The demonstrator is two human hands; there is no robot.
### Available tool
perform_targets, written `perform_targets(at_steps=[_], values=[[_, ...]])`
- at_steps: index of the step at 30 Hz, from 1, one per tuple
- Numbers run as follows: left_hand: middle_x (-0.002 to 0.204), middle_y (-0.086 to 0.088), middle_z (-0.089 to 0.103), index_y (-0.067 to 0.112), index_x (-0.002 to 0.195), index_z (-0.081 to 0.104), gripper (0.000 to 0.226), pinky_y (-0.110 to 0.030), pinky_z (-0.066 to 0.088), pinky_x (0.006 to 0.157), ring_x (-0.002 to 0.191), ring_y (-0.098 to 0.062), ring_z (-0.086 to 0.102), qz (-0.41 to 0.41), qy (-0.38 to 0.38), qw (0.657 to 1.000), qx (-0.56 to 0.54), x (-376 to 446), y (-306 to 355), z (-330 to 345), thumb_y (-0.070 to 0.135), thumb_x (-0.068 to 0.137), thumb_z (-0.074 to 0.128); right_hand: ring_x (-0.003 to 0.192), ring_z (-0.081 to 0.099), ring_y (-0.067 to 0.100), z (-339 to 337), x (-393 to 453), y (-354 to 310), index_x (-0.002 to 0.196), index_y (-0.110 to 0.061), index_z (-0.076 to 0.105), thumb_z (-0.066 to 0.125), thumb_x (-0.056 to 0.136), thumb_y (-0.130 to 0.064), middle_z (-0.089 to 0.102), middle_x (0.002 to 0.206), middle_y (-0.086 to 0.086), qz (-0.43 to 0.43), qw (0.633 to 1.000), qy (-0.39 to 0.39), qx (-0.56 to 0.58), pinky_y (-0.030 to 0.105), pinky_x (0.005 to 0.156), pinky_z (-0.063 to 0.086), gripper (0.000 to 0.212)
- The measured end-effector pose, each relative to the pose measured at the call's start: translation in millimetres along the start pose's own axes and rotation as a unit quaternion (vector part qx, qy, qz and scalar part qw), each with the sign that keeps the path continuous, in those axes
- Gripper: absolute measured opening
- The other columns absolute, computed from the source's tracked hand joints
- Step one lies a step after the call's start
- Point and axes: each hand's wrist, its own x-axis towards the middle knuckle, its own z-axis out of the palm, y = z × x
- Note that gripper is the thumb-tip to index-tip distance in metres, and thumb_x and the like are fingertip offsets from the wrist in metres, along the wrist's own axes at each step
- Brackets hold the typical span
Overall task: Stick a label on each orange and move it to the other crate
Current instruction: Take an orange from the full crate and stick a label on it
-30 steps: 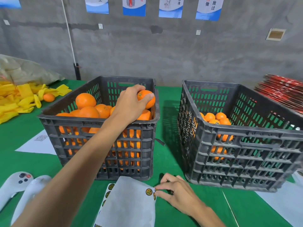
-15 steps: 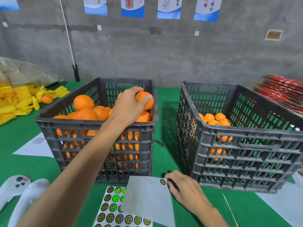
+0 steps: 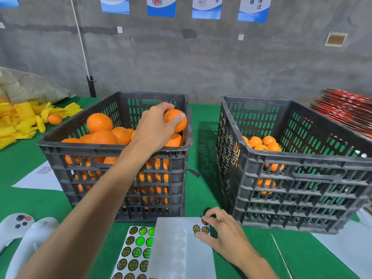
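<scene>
Your left hand [image 3: 155, 125] is gripping an orange [image 3: 175, 120] at frame centre; your right hand [image 3: 221, 232], having shifted, is now pinching a label [image 3: 205, 222] loose.

**Grey wall, green table**

A rough grey concrete wall [image 3: 201, 61] stands behind. Four blue-white posters [image 3: 161, 6] hang along its top. A white pipe [image 3: 80, 37] runs down it. A green cloth covers the table [image 3: 203, 117].
</scene>
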Motion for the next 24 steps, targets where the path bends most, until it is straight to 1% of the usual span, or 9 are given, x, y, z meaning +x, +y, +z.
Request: perform_targets(at_steps=[4,7,10,11,13,15,17,22,24], values=[[0.135,-0.006,0.065,0.017,0.143,0.058,0.054,-0.051,0.052,0.102,0.118,-0.027,0.062,-0.002,0.002,1.0,-0.002,-1.3,1.1,0.4,0.049,0.099,0.062,0.112,0.042,0.003,0.0,-1.8,1.6,0.144,-0.017,0.057,0.06,0.096,-0.056,0.039,0.116,-0.017,0.016,0.995,0.004,0.095,0.019,0.102,0.036,0.062],[0.135,-0.007,0.065,0.018,0.143,0.058,0.054,-0.052,0.052,0.102,0.118,-0.028,0.061,-0.002,-0.001,1.0,0.001,-0.7,1.1,-0.6,0.049,0.099,0.062,0.108,0.043,0.007,-2.1,-4.7,3.5,0.141,-0.014,0.059,0.059,0.102,-0.04,0.043,0.113,-0.011,0.014,0.992,-0.006,0.122,0.022,0.097,0.037,0.047],[0.133,-0.007,0.065,0.018,0.143,0.058,0.054,-0.052,0.052,0.101,0.117,-0.03,0.061,-0.004,0.001,1.0,0.003,-0.9,1.3,-1.0,0.048,0.099,0.062,0.105,0.047,0.008,-1.3,-4.8,2.2,0.128,-0.014,0.07,0.057,0.104,-0.027,0.046,0.109,-0.008,0.013,0.991,0.024,0.134,0.023,0.094,0.039,0.03],[0.132,-0.007,0.066,0.018,0.143,0.058,0.054,-0.052,0.052,0.101,0.117,-0.03,0.061,-0.003,0.001,1.0,0.003,-1.1,1.4,-0.8,0.048,0.099,0.062,0.105,0.047,0.007,-0.7,-4.4,1.9,0.126,-0.014,0.071,0.056,0.104,-0.027,0.046,0.108,-0.008,0.017,0.992,0.03,0.124,0.02,0.093,0.039,0.029],[0.132,-0.007,0.066,0.018,0.143,0.058,0.054,-0.051,0.052,0.101,0.116,-0.03,0.062,-0.002,0.002,1.0,0.005,-1.5,1.2,0.0,0.048,0.099,0.062,0.109,0.046,0.003,-0.6,-4.5,2.6,0.128,-0.016,0.07,0.057,0.103,-0.037,0.046,0.111,-0.01,0.016,0.995,0.026,0.095,0.014,0.096,0.036,0.035],[0.132,-0.007,0.066,0.018,0.143,0.058,0.054,-0.052,0.052,0.101,0.116,-0.029,0.062,-0.001,0.002,1.0,0.006,-1.5,1.1,0.1,0.049,0.099,0.062,0.112,0.046,0.002,-1.5,-6.4,4.8,0.134,-0.016,0.065,0.06,0.099,-0.048,0.045,0.113,-0.011,0.012,0.995,0.012,0.098,0.017,0.1,0.037,0.048],[0.132,-0.006,0.066,0.018,0.143,0.058,0.054,-0.052,0.053,0.1,0.115,-0.028,0.063,0.0,0.004,1.0,0.003,-1.7,0.9,-0.4,0.049,0.099,0.063,0.112,0.046,0.002,-2.5,-8.3,7.2,0.137,-0.015,0.063,0.062,0.096,-0.053,0.045,0.114,-0.012,0.006,0.994,0.008,0.106,0.019,0.1,0.038,0.056],[0.136,-0.006,0.065,0.019,0.143,0.058,0.054,-0.05,0.053,0.101,0.117,-0.027,0.062,0.004,0.01,1.0,0.006,-1.8,-0.4,-0.9,0.05,0.099,0.063,0.097,0.046,0.0,-4.9,-7.9,6.6,0.128,-0.014,0.07,0.06,0.1,-0.045,0.045,0.105,-0.011,-0.002,0.993,0.031,0.11,0.013,0.086,0.036,0.043],[0.136,-0.006,0.065,0.019,0.143,0.058,0.054,-0.049,0.053,0.1,0.116,-0.027,0.063,0.004,0.01,1.0,0.004,-2.3,-0.3,-0.5,0.05,0.099,0.063,0.09,0.047,0.003,-3.8,-8.5,4.3,0.119,-0.016,0.074,0.06,0.101,-0.041,0.044,0.098,-0.01,0.002,0.993,0.039,0.115,0.015,0.08,0.036,0.034]])
